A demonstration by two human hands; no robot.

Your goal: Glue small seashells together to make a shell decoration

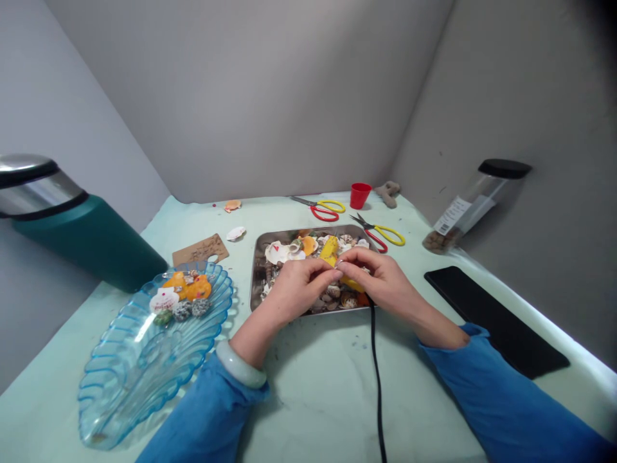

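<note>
Both my hands meet over a metal tray [258, 270] full of seashells. My right hand [380, 280] is closed around a yellow tool [331, 249] whose black cord [376, 373] runs toward me. My left hand [294, 289] pinches its fingers together against the tool's tip; what it pinches is too small to make out. A blue glass shell-shaped dish [144, 360] at the left holds orange, white and speckled shells.
Two yellow-and-red scissors [328, 209] [383, 233], a red cup [360, 195], a brown card [200, 249] and loose shells lie behind the tray. A teal flask [72, 225] stands left, a clear jar [467, 209] and a black pad [496, 321] right.
</note>
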